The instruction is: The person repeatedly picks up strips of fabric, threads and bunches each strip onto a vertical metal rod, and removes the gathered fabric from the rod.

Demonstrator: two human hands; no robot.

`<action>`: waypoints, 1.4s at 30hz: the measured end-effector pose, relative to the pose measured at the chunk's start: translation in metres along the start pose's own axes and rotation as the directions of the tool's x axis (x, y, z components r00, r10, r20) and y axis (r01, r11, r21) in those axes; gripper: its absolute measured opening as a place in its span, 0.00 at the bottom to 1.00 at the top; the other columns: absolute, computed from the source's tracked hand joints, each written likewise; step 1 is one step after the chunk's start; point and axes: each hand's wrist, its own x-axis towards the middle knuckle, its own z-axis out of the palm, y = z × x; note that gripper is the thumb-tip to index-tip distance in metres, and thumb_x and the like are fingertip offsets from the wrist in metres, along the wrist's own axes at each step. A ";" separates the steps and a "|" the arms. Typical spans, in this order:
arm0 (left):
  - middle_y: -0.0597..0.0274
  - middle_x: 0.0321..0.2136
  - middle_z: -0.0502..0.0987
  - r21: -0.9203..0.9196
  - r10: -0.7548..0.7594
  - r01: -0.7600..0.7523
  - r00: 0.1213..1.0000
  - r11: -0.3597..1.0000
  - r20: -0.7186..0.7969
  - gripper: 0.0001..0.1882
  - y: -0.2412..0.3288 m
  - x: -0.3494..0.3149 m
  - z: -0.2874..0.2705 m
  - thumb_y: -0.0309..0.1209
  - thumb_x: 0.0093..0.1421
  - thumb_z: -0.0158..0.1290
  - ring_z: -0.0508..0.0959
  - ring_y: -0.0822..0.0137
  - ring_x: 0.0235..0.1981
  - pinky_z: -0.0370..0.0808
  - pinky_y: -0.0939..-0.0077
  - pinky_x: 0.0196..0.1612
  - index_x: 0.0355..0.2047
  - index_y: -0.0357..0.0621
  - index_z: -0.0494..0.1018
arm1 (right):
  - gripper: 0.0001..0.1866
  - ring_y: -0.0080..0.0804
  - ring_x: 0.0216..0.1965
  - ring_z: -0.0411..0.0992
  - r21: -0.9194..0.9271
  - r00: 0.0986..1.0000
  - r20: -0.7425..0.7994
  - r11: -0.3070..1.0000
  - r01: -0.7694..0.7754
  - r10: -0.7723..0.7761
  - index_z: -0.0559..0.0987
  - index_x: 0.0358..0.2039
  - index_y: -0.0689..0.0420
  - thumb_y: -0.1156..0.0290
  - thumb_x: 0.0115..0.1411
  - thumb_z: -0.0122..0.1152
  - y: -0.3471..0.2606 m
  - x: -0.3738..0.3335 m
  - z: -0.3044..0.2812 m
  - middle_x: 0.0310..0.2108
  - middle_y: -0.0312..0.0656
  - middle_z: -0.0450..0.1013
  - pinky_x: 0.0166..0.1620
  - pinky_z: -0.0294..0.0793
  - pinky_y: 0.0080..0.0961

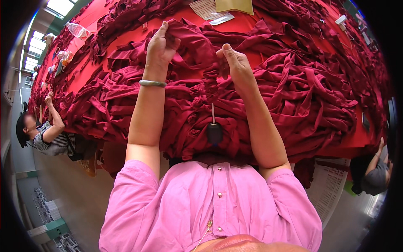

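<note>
- Dark-red fabric strip (197,44): is bunching at the far tip of the black-handled rod (214,133) (landmark throughout), then running beyond it and bending toward the left.
- Left hand (161,45): is sitting beyond the rod and to its left, thumb up, fingers loosely bent beside the strip (cannot tell whether it is pinching cloth).
- Right hand (236,65): is sitting beyond the rod and just right of it, thumb raised, fingers half curled by the strip (fingers partly hidden, so cannot tell what it is holding).
- Fabric heaps (289,90): are covering most of the surface left, right and beyond the rod, all folds and tangles.
- Red table (243,27): is showing through in patches beyond the rod.
- Patterned sheet (203,8), yellow sheet (235,6), white card (221,19): are lying close together, far beyond the rod.
- Plastic bottle (77,30): is lying far beyond and left of the rod.
- Striped-top co-worker (45,137): is leaning at the table edge, well left of the rod.
- Grey-top co-worker (374,178): is working far right of the rod (half lost in the rim).
- Floor (71,185): is spreading on the rod's near left; printed sheet (329,185) is showing near right.
- Bright windows (35,46): are glowing far left of the rod.
</note>
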 end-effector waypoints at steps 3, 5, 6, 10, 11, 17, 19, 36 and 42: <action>0.71 0.20 0.75 -0.023 0.061 -0.062 0.996 0.998 -0.063 0.08 0.007 0.006 0.000 0.36 0.62 0.54 0.74 0.73 0.20 0.76 0.74 0.25 0.27 0.52 0.74 | 0.25 0.17 0.18 0.68 0.008 1.000 -0.006 1.000 -0.010 0.010 0.76 0.30 0.59 0.51 0.69 0.40 0.000 0.001 -0.001 0.20 0.32 0.70 0.20 0.62 0.14; 0.71 0.21 0.76 -0.009 0.079 -0.080 0.995 0.997 -0.058 0.07 0.010 0.005 -0.005 0.36 0.62 0.54 0.74 0.72 0.21 0.76 0.74 0.25 0.27 0.52 0.75 | 0.25 0.17 0.18 0.68 0.016 1.000 -0.009 1.000 -0.020 0.020 0.76 0.30 0.59 0.52 0.69 0.40 0.000 0.001 0.000 0.20 0.32 0.70 0.21 0.62 0.13; 0.70 0.21 0.76 0.003 0.094 -0.094 0.994 0.996 -0.049 0.07 0.011 0.005 -0.006 0.35 0.62 0.54 0.74 0.72 0.21 0.75 0.74 0.25 0.27 0.52 0.75 | 0.25 0.18 0.18 0.68 0.019 1.000 -0.005 1.000 -0.020 0.020 0.76 0.30 0.58 0.52 0.69 0.40 0.001 0.001 -0.001 0.20 0.33 0.70 0.20 0.62 0.14; 0.70 0.21 0.76 -0.013 0.093 -0.094 0.994 0.996 -0.065 0.07 0.016 0.008 -0.012 0.35 0.62 0.53 0.74 0.72 0.21 0.75 0.74 0.25 0.27 0.52 0.75 | 0.18 0.14 0.20 0.67 0.053 0.999 0.041 0.998 0.028 -0.030 0.76 0.30 0.58 0.57 0.68 0.48 -0.003 -0.002 0.001 0.22 0.31 0.71 0.23 0.62 0.12; 0.70 0.22 0.76 -0.019 0.088 -0.089 0.995 0.996 -0.047 0.06 0.018 0.009 -0.015 0.35 0.62 0.53 0.75 0.71 0.22 0.76 0.73 0.26 0.28 0.52 0.75 | 0.18 0.14 0.20 0.67 0.054 0.999 0.043 0.998 0.027 -0.030 0.76 0.30 0.58 0.57 0.68 0.48 -0.004 -0.002 0.003 0.22 0.31 0.71 0.23 0.62 0.12; 0.71 0.27 0.78 0.011 0.029 -0.029 0.999 1.000 0.021 0.08 -0.007 -0.011 -0.004 0.39 0.64 0.52 0.77 0.71 0.28 0.78 0.70 0.34 0.34 0.51 0.73 | 0.06 0.10 0.23 0.60 -0.016 0.992 -0.003 0.991 0.129 -0.129 0.73 0.33 0.61 0.75 0.58 0.62 -0.002 -0.002 0.014 0.22 0.27 0.68 0.25 0.60 0.11; 0.72 0.29 0.79 0.077 -0.073 0.067 0.995 0.995 0.067 0.08 -0.021 -0.037 0.012 0.39 0.64 0.51 0.77 0.74 0.28 0.77 0.72 0.35 0.37 0.51 0.73 | 0.10 0.09 0.22 0.59 -0.126 0.986 -0.022 0.979 0.159 -0.163 0.73 0.36 0.61 0.76 0.56 0.64 -0.002 -0.003 0.013 0.20 0.25 0.65 0.24 0.59 0.11; 0.70 0.29 0.76 -0.051 0.198 -0.191 0.949 0.980 0.246 0.05 -0.033 -0.042 0.020 0.24 0.62 0.51 0.75 0.76 0.26 0.74 0.80 0.29 0.36 0.50 0.71 | 0.12 0.10 0.22 0.60 -0.156 0.982 -0.053 0.973 0.172 -0.182 0.73 0.39 0.62 0.75 0.56 0.64 0.001 -0.005 0.016 0.21 0.28 0.66 0.24 0.60 0.12; 0.70 0.27 0.77 -0.085 -0.163 0.169 0.984 0.982 0.069 0.10 -0.054 -0.068 0.020 0.40 0.62 0.52 0.78 0.72 0.28 0.76 0.76 0.32 0.35 0.48 0.72 | 0.09 0.10 0.24 0.63 -0.141 0.991 -0.025 0.982 0.125 -0.129 0.74 0.37 0.61 0.74 0.58 0.63 -0.003 -0.006 0.017 0.23 0.28 0.69 0.26 0.62 0.10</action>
